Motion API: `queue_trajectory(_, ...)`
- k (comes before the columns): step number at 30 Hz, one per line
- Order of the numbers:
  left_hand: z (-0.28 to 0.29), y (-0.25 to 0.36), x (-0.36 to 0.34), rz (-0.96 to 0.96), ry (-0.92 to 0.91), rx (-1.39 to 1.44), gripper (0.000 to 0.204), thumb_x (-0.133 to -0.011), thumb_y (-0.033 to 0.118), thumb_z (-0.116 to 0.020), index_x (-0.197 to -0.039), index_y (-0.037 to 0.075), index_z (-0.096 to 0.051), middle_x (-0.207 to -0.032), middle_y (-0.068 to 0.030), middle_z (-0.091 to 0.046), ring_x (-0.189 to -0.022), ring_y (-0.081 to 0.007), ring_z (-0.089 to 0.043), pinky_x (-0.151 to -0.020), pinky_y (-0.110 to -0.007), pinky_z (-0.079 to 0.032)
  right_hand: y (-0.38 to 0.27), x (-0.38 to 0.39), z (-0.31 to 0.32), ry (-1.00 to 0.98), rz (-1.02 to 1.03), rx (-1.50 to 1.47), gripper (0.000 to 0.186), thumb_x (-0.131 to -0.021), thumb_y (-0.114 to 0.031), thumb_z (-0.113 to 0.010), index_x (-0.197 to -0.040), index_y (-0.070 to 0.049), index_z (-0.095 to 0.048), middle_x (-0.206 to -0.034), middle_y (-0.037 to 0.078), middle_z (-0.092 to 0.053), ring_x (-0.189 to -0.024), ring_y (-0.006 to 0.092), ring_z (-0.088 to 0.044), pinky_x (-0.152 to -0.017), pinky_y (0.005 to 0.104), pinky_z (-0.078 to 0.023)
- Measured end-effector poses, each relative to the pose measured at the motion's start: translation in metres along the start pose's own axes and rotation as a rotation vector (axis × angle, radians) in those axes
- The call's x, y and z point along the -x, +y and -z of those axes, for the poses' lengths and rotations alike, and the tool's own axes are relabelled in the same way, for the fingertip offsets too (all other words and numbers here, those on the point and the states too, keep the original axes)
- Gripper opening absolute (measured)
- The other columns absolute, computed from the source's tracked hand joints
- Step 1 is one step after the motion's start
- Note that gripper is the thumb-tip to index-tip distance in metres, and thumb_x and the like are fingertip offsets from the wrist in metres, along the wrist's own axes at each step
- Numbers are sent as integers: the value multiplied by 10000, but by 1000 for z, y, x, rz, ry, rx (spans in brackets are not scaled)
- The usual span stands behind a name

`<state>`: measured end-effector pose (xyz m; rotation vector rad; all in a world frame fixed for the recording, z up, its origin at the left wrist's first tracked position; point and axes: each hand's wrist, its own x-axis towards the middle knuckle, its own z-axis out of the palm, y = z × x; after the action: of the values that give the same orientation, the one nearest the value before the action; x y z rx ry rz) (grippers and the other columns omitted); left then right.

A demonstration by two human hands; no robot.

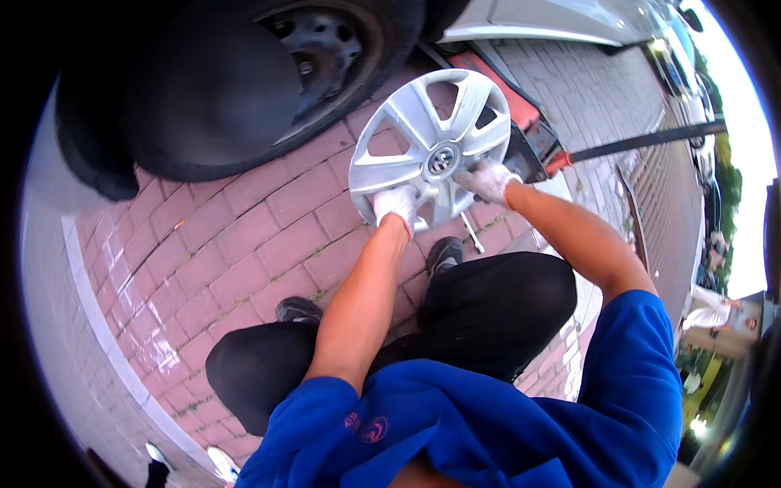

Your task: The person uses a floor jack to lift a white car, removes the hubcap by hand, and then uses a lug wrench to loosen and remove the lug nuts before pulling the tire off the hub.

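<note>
A silver five-spoke hubcap (pixel 443 122) with a round emblem at its centre is held up in front of me, face toward me. My left hand (pixel 396 205), in a white knit glove, is closed on its lower left part, the fingertips hidden by the spokes. My right hand (pixel 490 180), gloved alike, grips it at the lower right, fingers close to the centre emblem. Just beyond, at the upper left, stands a car wheel (pixel 346 81) with a dark steel rim and black tyre. A blurred dark round shape hides much of that wheel.
A red floor jack (pixel 512 93) stands behind the hubcap, its long black handle (pixel 651 140) reaching right. Part of a metal rod (pixel 473 234) lies on the pink brick paving (pixel 277 236) below the hubcap. A silver car body (pixel 537 20) is at the top; a metal grating (pixel 663 191) lies right.
</note>
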<state>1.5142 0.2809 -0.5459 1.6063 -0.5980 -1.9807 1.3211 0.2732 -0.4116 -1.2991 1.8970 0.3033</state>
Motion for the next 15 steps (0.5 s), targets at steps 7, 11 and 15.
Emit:
queue_trajectory(7,-60,-30,45,217,-265,-475,373,-755,118,-689,-1078,-68,-683,-1065,-216,-715,-926,-332,-711,-800,-396,-545,147,86,-108,348,-173,-581,571,-861,-359,-699,-1266,20,-561,-985,171,-672,-756,251,-669,-654,360,-541)
queue_trajectory(11,-109,-47,55,-129,-466,-840,453,-818,231,-710,-1186,-33,-682,-1160,-239,-695,-1097,-345,-670,-950,-394,-498,162,116,-176,742,-491,-336,716,-779,-312,-787,-1366,-15,-503,-1229,244,-598,-1024,382,-645,-878,464,-521)
queue_trajectory(15,-169,-55,54,-137,-594,-1032,355,-762,203,-674,-1043,-5,-735,-1112,-236,-697,-1064,-378,-677,-890,-441,-546,214,133,-223,901,-480,-53,752,-762,-342,-793,-1379,-32,-495,-1356,274,-506,-1210,440,-541,-1008,512,-443)
